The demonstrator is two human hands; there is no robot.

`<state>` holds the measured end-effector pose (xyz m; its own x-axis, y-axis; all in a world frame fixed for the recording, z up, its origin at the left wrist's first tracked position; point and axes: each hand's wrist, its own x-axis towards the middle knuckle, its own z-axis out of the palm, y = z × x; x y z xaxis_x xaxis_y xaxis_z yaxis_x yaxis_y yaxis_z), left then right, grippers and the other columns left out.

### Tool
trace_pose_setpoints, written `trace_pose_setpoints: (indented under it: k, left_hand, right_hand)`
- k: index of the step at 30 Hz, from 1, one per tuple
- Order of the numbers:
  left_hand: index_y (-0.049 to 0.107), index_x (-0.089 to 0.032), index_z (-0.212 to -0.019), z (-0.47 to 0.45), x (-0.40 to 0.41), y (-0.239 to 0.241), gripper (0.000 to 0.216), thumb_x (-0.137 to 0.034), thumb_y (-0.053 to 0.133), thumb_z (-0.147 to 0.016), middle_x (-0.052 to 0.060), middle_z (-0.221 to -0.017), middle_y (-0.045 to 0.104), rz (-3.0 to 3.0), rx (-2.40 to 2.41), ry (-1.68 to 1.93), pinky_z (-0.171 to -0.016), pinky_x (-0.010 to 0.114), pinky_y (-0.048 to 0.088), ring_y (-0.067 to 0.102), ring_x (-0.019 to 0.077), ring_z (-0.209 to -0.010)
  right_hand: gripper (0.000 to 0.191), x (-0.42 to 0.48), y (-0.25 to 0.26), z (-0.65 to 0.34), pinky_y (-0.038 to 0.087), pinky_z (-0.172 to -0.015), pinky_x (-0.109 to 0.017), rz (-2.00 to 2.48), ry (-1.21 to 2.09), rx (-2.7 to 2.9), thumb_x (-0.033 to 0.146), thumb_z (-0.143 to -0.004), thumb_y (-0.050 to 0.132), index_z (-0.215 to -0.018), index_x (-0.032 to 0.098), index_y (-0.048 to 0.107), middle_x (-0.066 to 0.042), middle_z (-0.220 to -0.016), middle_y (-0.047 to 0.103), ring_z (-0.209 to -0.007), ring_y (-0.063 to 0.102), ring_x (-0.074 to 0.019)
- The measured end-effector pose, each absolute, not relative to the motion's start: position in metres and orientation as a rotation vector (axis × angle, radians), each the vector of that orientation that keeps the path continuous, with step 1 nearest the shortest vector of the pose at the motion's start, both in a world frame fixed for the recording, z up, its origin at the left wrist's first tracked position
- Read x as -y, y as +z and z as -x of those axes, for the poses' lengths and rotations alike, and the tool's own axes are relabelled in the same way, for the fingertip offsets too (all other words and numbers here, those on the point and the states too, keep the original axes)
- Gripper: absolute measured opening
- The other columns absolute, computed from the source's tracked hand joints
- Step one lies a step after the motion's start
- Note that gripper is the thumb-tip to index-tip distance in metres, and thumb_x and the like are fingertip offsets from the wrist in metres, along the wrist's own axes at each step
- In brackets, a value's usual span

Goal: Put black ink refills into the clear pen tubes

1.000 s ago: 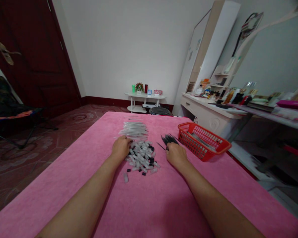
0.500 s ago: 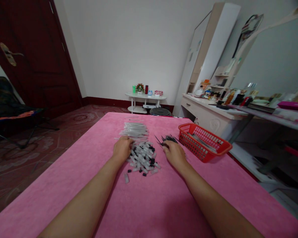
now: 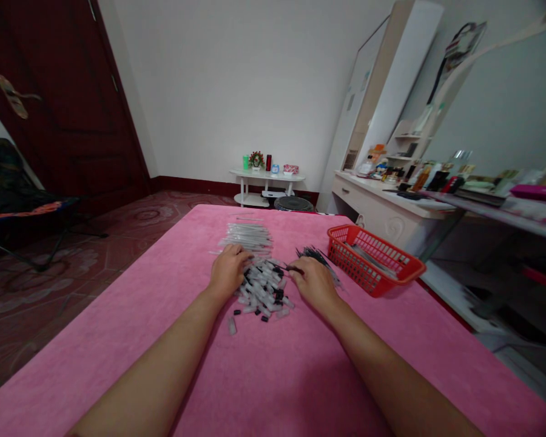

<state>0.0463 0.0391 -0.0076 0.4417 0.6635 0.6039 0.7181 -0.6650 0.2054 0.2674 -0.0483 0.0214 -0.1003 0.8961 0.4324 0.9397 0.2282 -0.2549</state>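
My left hand [image 3: 228,268] rests at the left edge of a heap of small clear caps and short black pieces [image 3: 261,285]. Its fingers are bent together; whatever is in them is too small to name. Behind it lies a row of slim clear tubes [image 3: 249,237]. My right hand [image 3: 317,280], on the heap's other side, pinches a thin black stick [image 3: 282,267] whose tip points left over the heap. A bundle of similar black sticks [image 3: 316,252] lies behind and beside that hand, partly covered by it.
A red plastic basket [image 3: 373,258] holding some thin grey pieces stands right of the black sticks. Pink cloth [image 3: 255,376] covers the table. A cluttered dressing table [image 3: 391,197] is at the right, a folding chair [image 3: 22,200] at the left.
My right hand has drawn back from the bundle and moved left, bringing one black stick to the heap. My left hand has shifted slightly rightward and away from me.
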Motion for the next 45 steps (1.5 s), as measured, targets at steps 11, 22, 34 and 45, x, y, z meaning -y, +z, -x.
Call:
trace_pose_setpoints:
  k: [11, 22, 34, 45]
  left_hand:
    - [0.068, -0.025, -0.095, -0.053, -0.026, 0.004, 0.024, -0.016, 0.047, -0.084, 0.005, -0.092, 0.057, 2.621, 1.109, -0.879, -0.072, 0.031, 0.041, 0.048, 0.0198, -0.089]
    - [0.066, -0.019, -0.092, -0.054, -0.034, -0.005, 0.02, -0.017, 0.051, -0.079, 0.005, -0.089, 0.061, 2.515, 1.359, -1.586, -0.08, 0.032, 0.044, 0.054, 0.0194, -0.091]
    - [0.065, -0.016, -0.094, -0.044, -0.05, -0.015, 0.022, -0.024, 0.052, -0.077, 0.005, -0.092, 0.063, 2.214, 1.602, -2.153, -0.075, 0.029, 0.049, 0.059, 0.0173, -0.087]
    - [0.067, -0.019, -0.092, -0.052, -0.041, -0.014, 0.019, -0.019, 0.053, -0.079, 0.005, -0.089, 0.062, 2.591, 1.37, -1.672, -0.082, 0.031, 0.046, 0.056, 0.0182, -0.09]
  right_hand:
    - [0.022, 0.055, 0.039, -0.266, 0.034, -0.075, -0.027, 1.739, -0.22, 2.095, 0.018, -0.082, 0.052, -0.093, 0.021, 0.07, -0.006, -0.086, 0.063, -0.09, 0.052, -0.0189]
    - [0.032, 0.062, 0.049, -0.255, 0.034, -0.091, -0.033, 1.442, -0.294, 1.697, 0.028, -0.085, 0.052, -0.115, 0.016, 0.056, -0.011, -0.112, 0.057, -0.105, 0.049, -0.0228]
    - [0.021, 0.052, 0.027, -0.267, 0.04, -0.067, -0.021, 1.67, 0.357, 2.222, 0.017, -0.072, 0.062, -0.087, 0.025, 0.073, 0.001, -0.085, 0.072, -0.079, 0.063, -0.0144]
    - [0.022, 0.057, 0.024, -0.262, 0.034, -0.057, -0.02, 1.646, 0.311, 2.332, 0.014, -0.066, 0.061, -0.083, 0.024, 0.071, 0.0, -0.076, 0.07, -0.07, 0.062, -0.014]
